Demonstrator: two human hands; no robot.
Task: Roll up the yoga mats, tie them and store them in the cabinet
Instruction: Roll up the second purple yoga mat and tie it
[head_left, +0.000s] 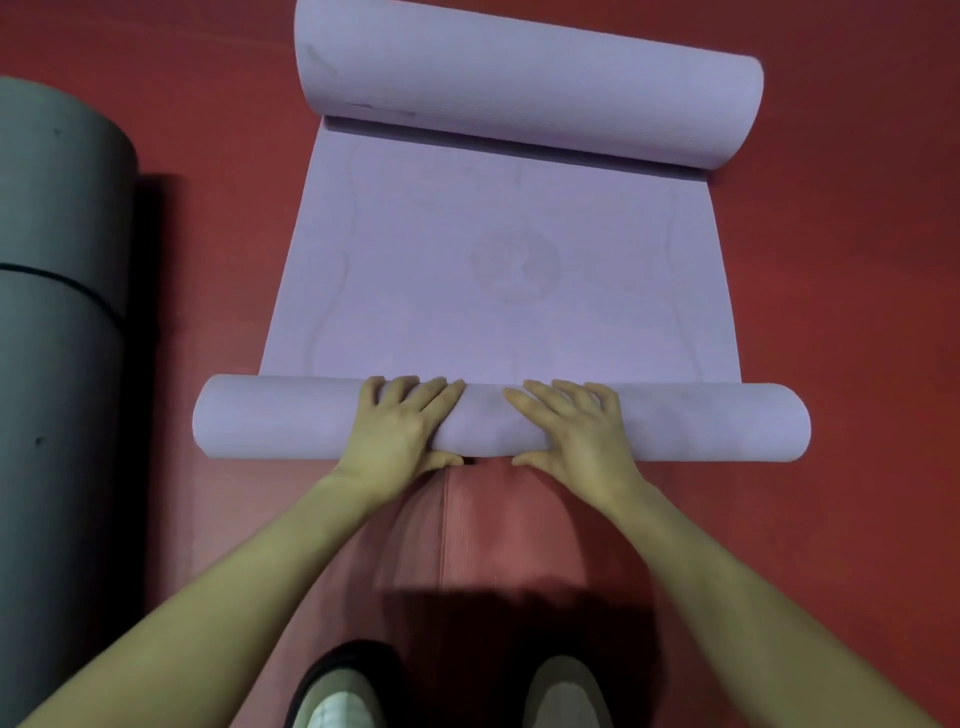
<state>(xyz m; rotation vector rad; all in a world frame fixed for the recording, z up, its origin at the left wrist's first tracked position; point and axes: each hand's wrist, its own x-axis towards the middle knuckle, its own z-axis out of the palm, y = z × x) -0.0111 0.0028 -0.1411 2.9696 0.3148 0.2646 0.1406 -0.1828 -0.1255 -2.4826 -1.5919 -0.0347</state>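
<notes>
No legible text, label, brand or number, faint round emblem and wavy lines printed on flat part of lilac foam yoga mat (498, 270), too pale to read

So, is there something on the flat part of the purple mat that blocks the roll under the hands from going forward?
Nothing lies on the flat part. At its far end, though, the mat's other end is itself curled up, and the near roll would meet it.
</notes>
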